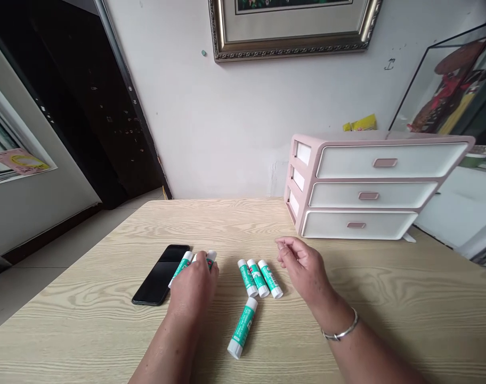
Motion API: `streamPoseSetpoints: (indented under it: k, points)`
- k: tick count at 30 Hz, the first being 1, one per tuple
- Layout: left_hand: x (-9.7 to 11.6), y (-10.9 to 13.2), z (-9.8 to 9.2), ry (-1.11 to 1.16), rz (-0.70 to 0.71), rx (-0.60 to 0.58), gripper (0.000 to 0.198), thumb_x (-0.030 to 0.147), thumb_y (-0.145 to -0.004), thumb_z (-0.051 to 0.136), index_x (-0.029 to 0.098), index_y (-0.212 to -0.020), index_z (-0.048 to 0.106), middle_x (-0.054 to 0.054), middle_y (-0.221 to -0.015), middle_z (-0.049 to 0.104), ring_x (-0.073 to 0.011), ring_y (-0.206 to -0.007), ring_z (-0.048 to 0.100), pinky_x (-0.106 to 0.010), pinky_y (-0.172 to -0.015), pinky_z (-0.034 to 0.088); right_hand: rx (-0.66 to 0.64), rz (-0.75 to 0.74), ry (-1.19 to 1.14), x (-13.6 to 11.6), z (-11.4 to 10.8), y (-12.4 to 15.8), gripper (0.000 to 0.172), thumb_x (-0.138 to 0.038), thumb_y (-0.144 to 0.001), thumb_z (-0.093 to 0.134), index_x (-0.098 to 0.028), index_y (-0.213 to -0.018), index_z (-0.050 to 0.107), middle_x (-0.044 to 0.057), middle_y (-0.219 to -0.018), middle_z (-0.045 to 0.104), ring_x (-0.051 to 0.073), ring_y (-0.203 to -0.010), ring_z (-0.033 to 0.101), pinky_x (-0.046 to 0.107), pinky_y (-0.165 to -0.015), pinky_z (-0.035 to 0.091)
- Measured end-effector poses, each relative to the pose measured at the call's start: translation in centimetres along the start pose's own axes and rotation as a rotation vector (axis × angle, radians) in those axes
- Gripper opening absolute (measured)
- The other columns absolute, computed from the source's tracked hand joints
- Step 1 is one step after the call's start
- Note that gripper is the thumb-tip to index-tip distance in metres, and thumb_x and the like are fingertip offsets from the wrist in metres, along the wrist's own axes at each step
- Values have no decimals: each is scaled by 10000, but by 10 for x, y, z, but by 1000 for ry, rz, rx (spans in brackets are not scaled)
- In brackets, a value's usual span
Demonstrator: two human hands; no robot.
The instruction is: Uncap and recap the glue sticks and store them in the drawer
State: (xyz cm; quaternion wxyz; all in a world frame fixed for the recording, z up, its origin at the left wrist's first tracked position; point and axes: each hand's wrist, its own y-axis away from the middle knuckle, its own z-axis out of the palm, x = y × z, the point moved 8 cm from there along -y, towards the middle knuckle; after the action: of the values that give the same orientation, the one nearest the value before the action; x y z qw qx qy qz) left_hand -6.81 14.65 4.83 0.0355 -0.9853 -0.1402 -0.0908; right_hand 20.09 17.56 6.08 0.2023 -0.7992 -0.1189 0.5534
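Observation:
My left hand [193, 285] is closed over green-and-white glue sticks beside the phone, its fingers bent down around one glue stick [212, 257]. Another glue stick [181, 268] pokes out on the hand's left, against the phone's edge; the hand hides part of this group. To the right of that hand, three glue sticks lie side by side: a left one [248, 278], a middle one [258, 278] and a right one [270, 279]. A single glue stick [242, 328] rests nearer to me, tilted. My right hand [302, 264] hovers right of the row, fingers curled together, nothing visible in them.
A black phone [161, 274] lies flat on the wooden table [87, 320]. At the back right stands a pink-and-white drawer unit [366, 184], with a yellow packet [361, 124] behind its top. A framed picture [294, 48] hangs on the wall.

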Motion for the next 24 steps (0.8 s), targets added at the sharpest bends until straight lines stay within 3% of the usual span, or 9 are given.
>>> streamPoseSetpoints:
  k: [4, 8, 13, 18, 20, 24]
  points:
    - [-1, 1, 2, -91, 22, -29, 310, 418, -946, 376, 215, -1071, 575, -158, -974, 751, -333, -868, 721, -352, -644, 441, 123, -3, 225, 7, -30, -14, 340, -460, -953, 518, -200, -1059, 710, 64, -822, 732, 200, -743, 675, 290, -677, 501]
    - [-4, -1, 5, -111, 23, -24, 261, 400, -942, 397, 215, -1009, 569, -136, -1013, 741, -304, -871, 715, -335, -626, 450, 177, 84, 478, 4, -51, -22, 319, -393, -938, 481, -214, -1032, 729, 55, -843, 753, 204, -767, 688, 285, -683, 470]
    - [-6, -3, 4, -141, 67, 96, 192, 313, -922, 424, 199, -945, 577, -120, -1046, 695, -287, -967, 676, -328, -661, 453, 16, 218, 775, 11, -50, -24, 312, -275, -912, 479, -202, -1103, 715, 75, -966, 760, 225, -880, 695, 295, -737, 458]
    - [1, -3, 5, -51, 216, 237, 190, 315, -917, 457, 202, -875, 603, -95, -963, 668, -266, -963, 632, -332, -757, 431, -112, 185, 918, 30, -39, -23, 345, -217, -893, 517, -148, -1177, 700, 116, -1084, 743, 268, -1040, 658, 331, -860, 452]
    - [11, 0, 12, 67, 316, 188, 217, 343, -925, 465, 208, -850, 618, -76, -924, 665, -234, -889, 621, -312, -735, 415, -146, 163, 945, 39, -34, -23, 358, -193, -884, 523, -143, -1194, 696, 125, -1130, 732, 275, -1092, 635, 341, -904, 441]
    - [37, 15, 27, 292, 501, -81, 288, 429, -911, 514, 206, -768, 627, -41, -832, 655, -182, -732, 577, -280, -622, 349, -202, 146, 1003, 53, -27, -22, 382, -150, -871, 523, -162, -1213, 693, 132, -1157, 718, 281, -1132, 604, 355, -938, 421]
